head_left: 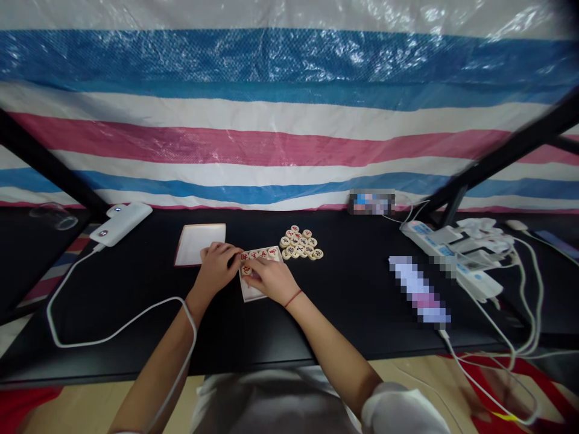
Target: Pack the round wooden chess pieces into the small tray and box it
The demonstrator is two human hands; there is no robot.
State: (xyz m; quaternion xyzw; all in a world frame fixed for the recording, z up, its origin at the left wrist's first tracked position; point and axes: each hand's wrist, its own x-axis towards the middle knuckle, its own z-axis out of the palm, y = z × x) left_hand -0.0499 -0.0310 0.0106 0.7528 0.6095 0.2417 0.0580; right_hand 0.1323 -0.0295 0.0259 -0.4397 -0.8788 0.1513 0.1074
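A small white open box [250, 295] stands on the black desk with a row of round Chinese chess pieces [272, 252] along its far side, marked in red. At the box's upper left corner, my left hand [220, 263] has its fingers bent and closed on the edge. My right hand [274, 278] reaches over the box from the right, its thumb and fingers closed around a chess piece [246, 270] at the left wall. The hand covers part of the box. Just right of the box sits a stacked heap of more chess pieces [299, 244], some red, some dark.
A white-lined box lid [199, 241] lies behind my left hand. A white power bank [122, 223] with a looping cable is at the left. On the right are a blurred phone-like object [418, 289], a power strip [452, 259] and tangled cables. A striped sheet [271, 144] hangs behind.
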